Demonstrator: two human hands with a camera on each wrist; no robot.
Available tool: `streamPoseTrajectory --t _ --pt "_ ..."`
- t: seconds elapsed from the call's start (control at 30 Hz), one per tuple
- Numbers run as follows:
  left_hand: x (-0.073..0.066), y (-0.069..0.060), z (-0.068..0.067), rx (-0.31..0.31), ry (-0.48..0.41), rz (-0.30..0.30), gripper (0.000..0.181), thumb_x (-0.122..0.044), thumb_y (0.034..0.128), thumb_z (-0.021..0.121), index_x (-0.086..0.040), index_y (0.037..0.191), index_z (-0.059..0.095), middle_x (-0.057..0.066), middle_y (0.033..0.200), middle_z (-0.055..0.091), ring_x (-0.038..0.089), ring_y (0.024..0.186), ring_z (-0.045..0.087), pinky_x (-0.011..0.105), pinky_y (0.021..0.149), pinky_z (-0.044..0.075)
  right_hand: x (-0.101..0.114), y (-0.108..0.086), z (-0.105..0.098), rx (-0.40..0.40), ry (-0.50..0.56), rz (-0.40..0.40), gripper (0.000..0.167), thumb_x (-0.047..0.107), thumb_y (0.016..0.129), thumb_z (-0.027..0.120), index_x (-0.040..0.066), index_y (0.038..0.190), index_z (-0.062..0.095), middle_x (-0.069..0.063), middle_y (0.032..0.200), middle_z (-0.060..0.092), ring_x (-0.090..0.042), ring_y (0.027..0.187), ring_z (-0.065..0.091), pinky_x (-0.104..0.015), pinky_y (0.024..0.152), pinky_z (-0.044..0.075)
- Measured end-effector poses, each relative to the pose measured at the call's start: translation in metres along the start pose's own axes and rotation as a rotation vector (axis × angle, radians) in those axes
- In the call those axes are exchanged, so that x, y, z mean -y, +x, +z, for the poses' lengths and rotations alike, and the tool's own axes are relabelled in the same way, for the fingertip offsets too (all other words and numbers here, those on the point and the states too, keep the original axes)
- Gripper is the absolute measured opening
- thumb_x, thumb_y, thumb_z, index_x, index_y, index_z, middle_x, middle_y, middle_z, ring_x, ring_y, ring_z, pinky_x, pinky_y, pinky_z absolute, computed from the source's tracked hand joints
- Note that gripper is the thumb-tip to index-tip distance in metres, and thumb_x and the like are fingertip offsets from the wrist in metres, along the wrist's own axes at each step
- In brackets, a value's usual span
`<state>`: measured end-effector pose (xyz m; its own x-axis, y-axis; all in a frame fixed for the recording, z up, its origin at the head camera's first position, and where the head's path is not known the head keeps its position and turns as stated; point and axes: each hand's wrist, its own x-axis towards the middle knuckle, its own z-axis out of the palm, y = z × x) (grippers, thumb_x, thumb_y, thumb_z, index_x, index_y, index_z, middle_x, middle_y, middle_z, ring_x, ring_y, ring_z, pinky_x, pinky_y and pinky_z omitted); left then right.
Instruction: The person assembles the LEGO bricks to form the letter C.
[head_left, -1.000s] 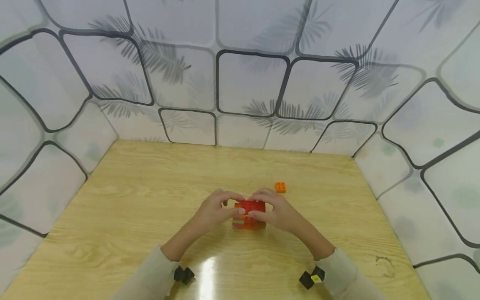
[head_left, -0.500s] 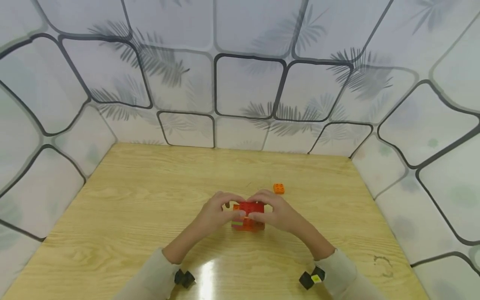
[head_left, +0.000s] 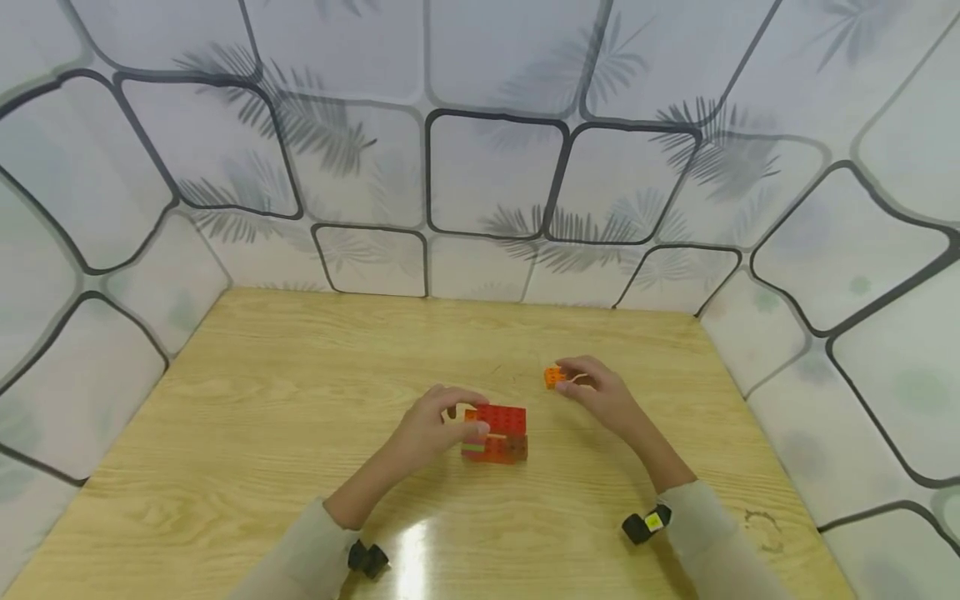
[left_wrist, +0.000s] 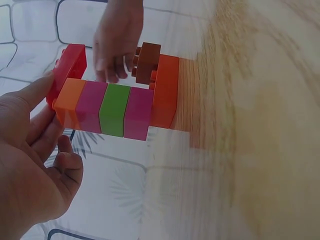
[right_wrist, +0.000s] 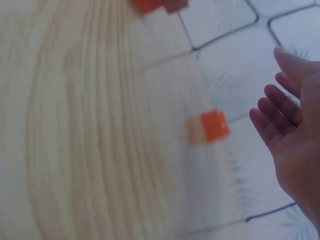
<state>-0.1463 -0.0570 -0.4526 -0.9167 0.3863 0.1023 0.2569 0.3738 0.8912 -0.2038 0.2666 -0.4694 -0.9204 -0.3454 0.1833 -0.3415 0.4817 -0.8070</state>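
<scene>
A structure of toy building blocks stands on the table below me. In the left wrist view, a column of orange, purple and green blocks joins an orange-red base block to a red top block. A brown block sits on the base's other end. My left hand pinches the structure's upper left end between thumb and fingers. Farther back and right, my right hand reaches to a small orange block. In the right wrist view its fingers are apart from that block and loosely extended.
The wooden table meets white patterned walls at the back and sides. A dark curved mark shows on the table at right. Black pieces are worn at both wrists.
My right hand has left the block structure and moved right and away from me to the small orange block. My left hand keeps its hold in the same place.
</scene>
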Motion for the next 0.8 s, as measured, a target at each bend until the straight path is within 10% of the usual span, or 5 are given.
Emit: streamPoseTrajectory --t 0.37,0.8 --pt "0.002 0.0 0.002 -0.004 -0.012 0.004 0.035 -0.043 0.087 0.078 -0.032 0.119 0.071 -0.01 0.114 0.064 0.02 0.092 0.048 0.033 0.069 0.043 -0.038 0.016 -0.005 0.05 -0.107 0.008 0.053 0.011 0.094 0.071 -0.003 0.142 0.053 -0.023 0.139 0.052 -0.039 0.121 0.053 -0.053 0.097 0.049" --pt "0.001 -0.001 0.003 -0.011 0.017 0.003 0.036 -0.044 0.0873 0.077 -0.033 0.12 0.07 -0.009 0.107 0.062 0.019 0.092 0.047 0.033 0.068 0.042 -0.051 0.025 0.003 0.066 -0.166 0.036 0.055 0.015 0.092 0.074 0.001 0.142 0.054 -0.021 0.134 0.056 -0.033 0.115 0.056 -0.05 0.096 0.047"
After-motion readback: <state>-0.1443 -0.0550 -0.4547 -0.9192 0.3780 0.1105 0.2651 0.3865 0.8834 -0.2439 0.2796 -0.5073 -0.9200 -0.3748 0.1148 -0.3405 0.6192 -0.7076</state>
